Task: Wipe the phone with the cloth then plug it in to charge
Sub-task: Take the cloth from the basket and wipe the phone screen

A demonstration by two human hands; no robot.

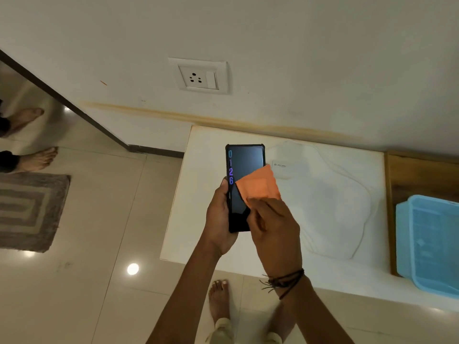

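Observation:
A black phone (244, 165) in a dark case is held upright above the white tabletop, its screen lit with clock digits along the left edge. My left hand (219, 219) grips its lower left side. An orange cloth (259, 186) lies pressed against the screen's right half, pinched by my right hand (273, 232), which covers the phone's lower right corner. A white charger block (282, 170) with a thin white cable (357, 199) looped around it rests on the table just right of the phone. A white wall socket (198, 76) sits on the wall above.
The white table (188, 194) stands against the wall. A light blue plastic basket (429, 242) sits on a wooden surface (422, 172) at the right. Another person's bare feet (34, 158) and a grey mat (29, 209) are on the tiled floor at left. My own foot (218, 299) shows below.

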